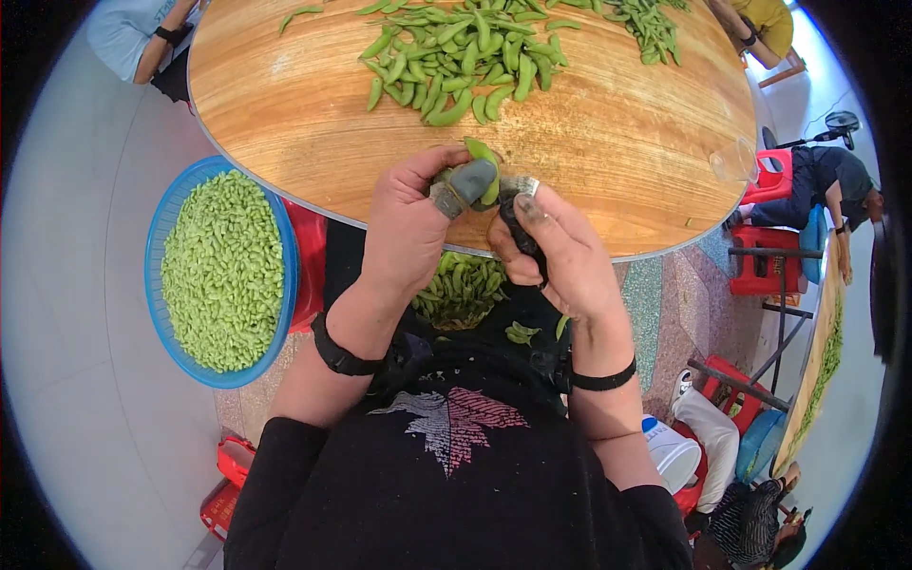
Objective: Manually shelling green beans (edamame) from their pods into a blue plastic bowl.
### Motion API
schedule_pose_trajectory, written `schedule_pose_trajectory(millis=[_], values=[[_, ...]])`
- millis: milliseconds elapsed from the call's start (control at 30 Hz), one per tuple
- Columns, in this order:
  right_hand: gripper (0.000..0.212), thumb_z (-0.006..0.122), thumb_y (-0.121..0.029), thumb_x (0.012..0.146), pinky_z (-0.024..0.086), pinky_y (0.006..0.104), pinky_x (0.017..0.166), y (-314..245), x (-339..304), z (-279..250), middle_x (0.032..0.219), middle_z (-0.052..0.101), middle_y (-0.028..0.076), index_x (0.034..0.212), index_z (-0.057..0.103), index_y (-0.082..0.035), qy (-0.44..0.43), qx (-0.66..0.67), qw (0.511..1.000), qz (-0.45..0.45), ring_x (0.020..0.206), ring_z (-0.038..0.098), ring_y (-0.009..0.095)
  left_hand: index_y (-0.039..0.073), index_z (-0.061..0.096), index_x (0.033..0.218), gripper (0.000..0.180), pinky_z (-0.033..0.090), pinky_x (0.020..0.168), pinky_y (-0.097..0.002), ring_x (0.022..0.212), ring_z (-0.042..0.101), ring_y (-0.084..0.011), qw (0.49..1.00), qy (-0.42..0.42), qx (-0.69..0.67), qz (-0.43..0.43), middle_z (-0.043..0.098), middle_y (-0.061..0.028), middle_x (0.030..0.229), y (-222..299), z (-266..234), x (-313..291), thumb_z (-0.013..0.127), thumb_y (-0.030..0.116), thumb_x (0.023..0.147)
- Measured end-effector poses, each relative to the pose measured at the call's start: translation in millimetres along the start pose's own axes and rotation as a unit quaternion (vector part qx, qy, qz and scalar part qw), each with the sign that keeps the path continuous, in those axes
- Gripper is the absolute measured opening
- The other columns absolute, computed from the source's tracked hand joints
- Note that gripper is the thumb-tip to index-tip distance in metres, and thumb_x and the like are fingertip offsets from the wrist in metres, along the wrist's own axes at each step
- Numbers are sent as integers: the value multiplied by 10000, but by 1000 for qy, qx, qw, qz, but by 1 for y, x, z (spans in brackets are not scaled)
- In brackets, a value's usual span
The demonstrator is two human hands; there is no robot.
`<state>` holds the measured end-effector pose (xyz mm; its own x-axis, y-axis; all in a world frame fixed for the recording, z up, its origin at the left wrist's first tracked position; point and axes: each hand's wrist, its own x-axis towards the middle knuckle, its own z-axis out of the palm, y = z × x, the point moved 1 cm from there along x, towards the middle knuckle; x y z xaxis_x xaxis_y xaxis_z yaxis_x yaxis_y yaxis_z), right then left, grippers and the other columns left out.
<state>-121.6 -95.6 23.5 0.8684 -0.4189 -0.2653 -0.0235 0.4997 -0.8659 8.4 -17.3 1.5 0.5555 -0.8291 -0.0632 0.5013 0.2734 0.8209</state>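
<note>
Above the near edge of the round wooden table (304, 152), my left hand (399, 223) pinches a green soybean pod (481, 150). A grey cover (472, 179) sits on that hand's thumb, which presses against the pod. Close beside it, my right hand (575, 252) is closed around a small black-handled tool (519, 226). A short pale piece shows at the tool's top, by the pod; whether it is a blade I cannot make out. Farther back on the table lies a pile of whole soybean pods (456, 62). More pods or husks (461, 285) lie below my hands, at my lap.
A blue basket (152, 275) full of shelled green beans (223, 271) stands at my left. A clear plastic cup (733, 161) is at the table's right edge. Red stools (760, 256), a white bucket (673, 454) and other people are to the right.
</note>
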Motion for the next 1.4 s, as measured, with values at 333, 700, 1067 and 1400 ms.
schedule_pose_trajectory(millis=[333, 700, 1067, 1400], values=[[151, 438, -170, 952, 207, 150, 383, 5, 0, 4, 710, 496, -1, 1016, 530, -71, 28, 88, 995, 44, 477, 314, 14, 19, 631, 954, 132, 462, 639, -218, 713, 565, -78, 999, -21, -37, -22, 623, 1, 851, 0, 5, -9, 611, 51, 827], [73, 523, -73, 857, 382, 308, 450, 10, 3, 5, 630, 547, 107, 866, 560, -11, 150, -348, 914, -144, 474, 494, 206, 23, 606, 908, 122, 379, 558, -176, 668, 478, -19, 981, -29, 192, -7, 580, 34, 783, 2, 3, -11, 646, 84, 810], [101, 542, -87, 848, 396, 303, 482, 2, 6, 5, 571, 504, 129, 813, 537, 8, 177, -414, 877, -168, 499, 499, 161, 23, 615, 972, 149, 399, 606, -169, 697, 497, -28, 994, -35, 33, -98, 571, 32, 787, 7, -3, -9, 576, 12, 828], [117, 577, -146, 886, 302, 190, 430, 0, 17, 0, 616, 490, -52, 888, 587, -29, 125, -164, 975, -81, 503, 394, 25, 65, 564, 1138, 390, 446, 621, -230, 678, 555, -123, 943, -3, 317, 97, 569, -45, 736, 10, 10, -16, 538, -66, 771]])
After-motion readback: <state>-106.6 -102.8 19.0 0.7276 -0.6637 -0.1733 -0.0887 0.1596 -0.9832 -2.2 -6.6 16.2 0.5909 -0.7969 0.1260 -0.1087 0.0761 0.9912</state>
